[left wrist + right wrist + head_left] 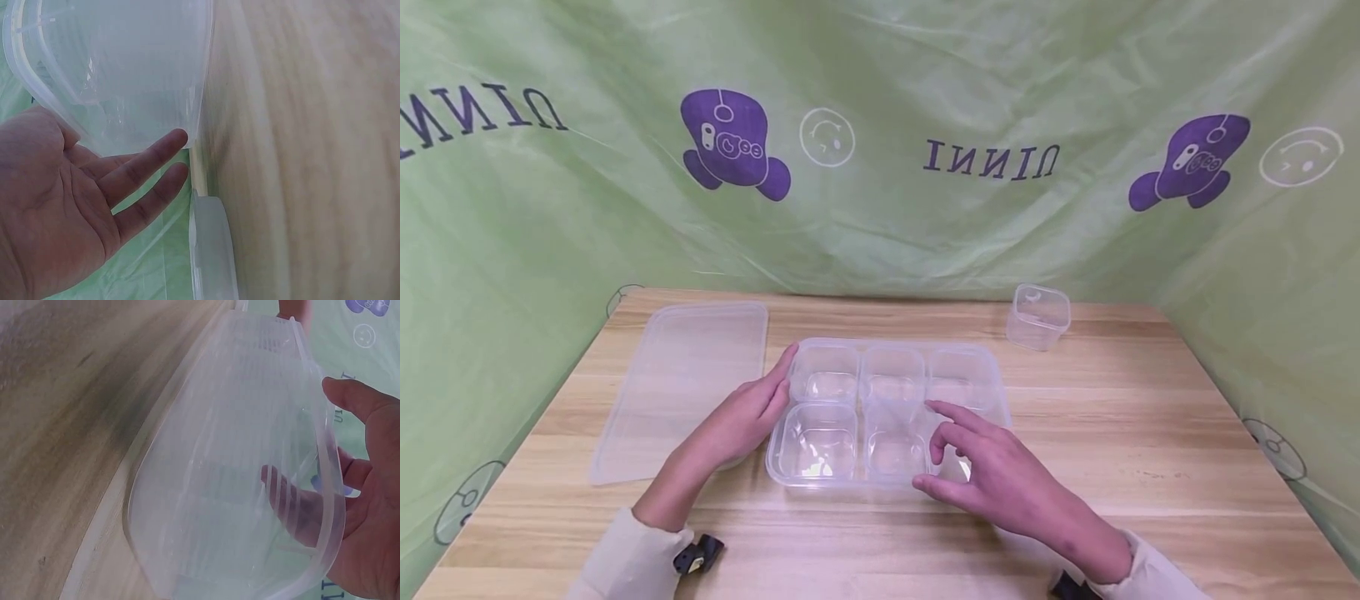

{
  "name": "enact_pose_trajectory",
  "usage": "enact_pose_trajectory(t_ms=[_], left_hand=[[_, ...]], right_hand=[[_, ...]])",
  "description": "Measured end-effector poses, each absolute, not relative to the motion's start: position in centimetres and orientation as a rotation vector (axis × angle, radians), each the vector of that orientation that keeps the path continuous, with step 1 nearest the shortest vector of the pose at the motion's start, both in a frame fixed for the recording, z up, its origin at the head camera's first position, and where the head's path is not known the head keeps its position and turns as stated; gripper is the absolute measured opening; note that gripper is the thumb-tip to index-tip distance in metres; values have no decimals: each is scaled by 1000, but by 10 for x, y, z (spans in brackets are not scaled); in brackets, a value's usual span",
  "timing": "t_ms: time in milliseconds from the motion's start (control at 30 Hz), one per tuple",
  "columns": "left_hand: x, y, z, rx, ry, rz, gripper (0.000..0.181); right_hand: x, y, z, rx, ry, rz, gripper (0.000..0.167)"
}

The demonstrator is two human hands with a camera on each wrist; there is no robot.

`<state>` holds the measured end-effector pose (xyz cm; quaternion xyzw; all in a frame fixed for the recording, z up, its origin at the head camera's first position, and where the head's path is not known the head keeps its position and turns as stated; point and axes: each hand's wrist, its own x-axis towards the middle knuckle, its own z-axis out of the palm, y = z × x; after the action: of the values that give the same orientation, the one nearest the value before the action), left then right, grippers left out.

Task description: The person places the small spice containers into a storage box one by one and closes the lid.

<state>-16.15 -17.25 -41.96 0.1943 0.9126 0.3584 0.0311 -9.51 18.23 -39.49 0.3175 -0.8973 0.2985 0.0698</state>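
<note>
A clear plastic storage box [820, 482] sits in the middle of the table with several small clear cups [817, 442] inside in two rows. Along the box's left side lies my left hand [748, 417]; in the left wrist view its fingers [147, 169] are extended by the wall and end. My right hand [1000, 479] is over the box's front right part, fingers bent and thumb apart, with nothing visible between them. Through the wall in the right wrist view, some fingers [294, 500] show below the rim. The front right compartment is partly hidden by this hand.
A flat translucent lid [692, 367] lies on the table left of the box, partly behind the left forearm. One separate small clear cup [1037, 323] stands at the back right. Green printed cloth [880, 225] encloses the wooden table [1120, 400] at the back and sides.
</note>
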Motion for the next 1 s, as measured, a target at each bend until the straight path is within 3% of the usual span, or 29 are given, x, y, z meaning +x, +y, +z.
enact_pose_trajectory(t_ms=[1000], left_hand=[[-162, -172, -420, 616, 2823, 1102, 59]], right_hand=[[-99, 180, -398, 1013, -2846, 919, 16]])
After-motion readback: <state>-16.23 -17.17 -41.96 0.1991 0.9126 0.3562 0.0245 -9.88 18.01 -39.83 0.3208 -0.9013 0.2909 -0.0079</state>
